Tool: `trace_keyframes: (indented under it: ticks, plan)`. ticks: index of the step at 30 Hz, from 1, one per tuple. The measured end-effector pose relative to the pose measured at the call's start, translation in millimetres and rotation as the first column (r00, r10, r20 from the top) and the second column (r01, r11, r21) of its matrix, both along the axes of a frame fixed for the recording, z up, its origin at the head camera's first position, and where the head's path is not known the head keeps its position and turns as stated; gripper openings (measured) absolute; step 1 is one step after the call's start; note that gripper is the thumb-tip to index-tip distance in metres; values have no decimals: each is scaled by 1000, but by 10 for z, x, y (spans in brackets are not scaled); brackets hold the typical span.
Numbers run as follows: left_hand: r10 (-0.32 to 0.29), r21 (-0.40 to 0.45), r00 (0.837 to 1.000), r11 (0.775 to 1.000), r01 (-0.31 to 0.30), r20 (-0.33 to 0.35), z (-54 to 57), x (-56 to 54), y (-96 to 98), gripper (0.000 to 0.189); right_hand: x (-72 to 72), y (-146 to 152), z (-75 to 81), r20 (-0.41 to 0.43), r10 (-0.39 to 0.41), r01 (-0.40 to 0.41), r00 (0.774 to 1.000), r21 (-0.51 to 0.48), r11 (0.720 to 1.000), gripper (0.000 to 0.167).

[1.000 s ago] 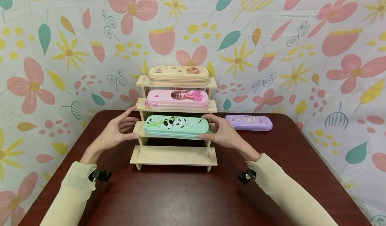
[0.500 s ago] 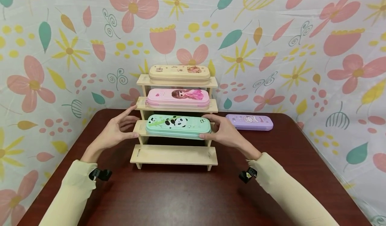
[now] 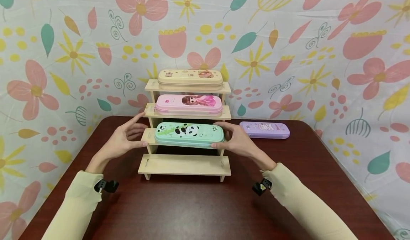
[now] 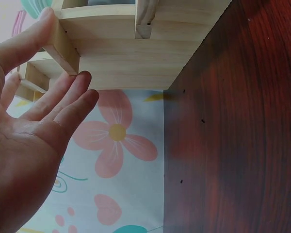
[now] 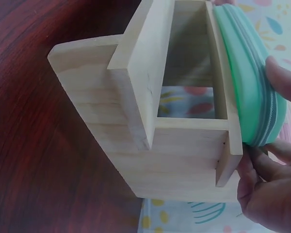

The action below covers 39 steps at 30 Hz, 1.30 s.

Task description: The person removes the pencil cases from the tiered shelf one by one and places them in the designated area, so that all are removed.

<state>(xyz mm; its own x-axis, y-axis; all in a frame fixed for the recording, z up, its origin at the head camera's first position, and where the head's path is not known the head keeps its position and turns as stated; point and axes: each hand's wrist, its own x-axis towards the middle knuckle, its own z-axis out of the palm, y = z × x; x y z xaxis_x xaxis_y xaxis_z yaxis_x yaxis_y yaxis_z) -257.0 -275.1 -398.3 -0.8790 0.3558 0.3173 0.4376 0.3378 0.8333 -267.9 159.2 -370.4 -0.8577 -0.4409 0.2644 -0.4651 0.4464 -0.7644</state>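
A mint-green panda pencil case (image 3: 189,133) lies on the second step up of a wooden stepped rack (image 3: 184,164). My right hand (image 3: 238,139) holds the case's right end, thumb at the front and fingers behind; the right wrist view shows the thumb by the zipper of the pencil case (image 5: 250,92). At the left end of that same step, my left hand (image 3: 120,140) grips the board's end. Its thumb is on the front corner and the index fingertip reaches the step above. Close up, the left hand (image 4: 34,145) spans the wooden board (image 4: 63,48).
A pink pencil case (image 3: 189,104) with a girl on it sits one step higher, and a cream pencil case (image 3: 190,79) on top. To the right, a purple pencil case (image 3: 264,130) lies on the dark table (image 3: 192,208). Behind hangs a floral cloth (image 3: 205,30).
The mint-green pencil case has slid slightly to the right on its step, toward my right hand. Both hands stay nearly where they were.
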Motion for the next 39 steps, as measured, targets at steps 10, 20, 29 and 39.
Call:
trace_keyframes:
  ticks: [10, 20, 29, 39]
  plan:
    - [0, 2, 1000, 1000, 0, -1, -11, 6, 0, 103, 28, 46, 13, 80, 53, -44, 995, -105, 993, 68]
    - [8, -8, 1000, 1000, -8, -1, -9, 23, -7, 102, 84, 169, 30, 103, 52, -39, 993, -119, 992, 68]
    - [4, 1, 1000, 1000, -4, 6, -5, 44, -15, 102, 153, 427, 75, 110, 33, -21, 993, -108, 994, 69]
    - [-8, 0, 1000, 1000, 8, 9, 10, 21, -19, 102, 208, 876, 172, 86, 69, -57, 994, -135, 989, 65]
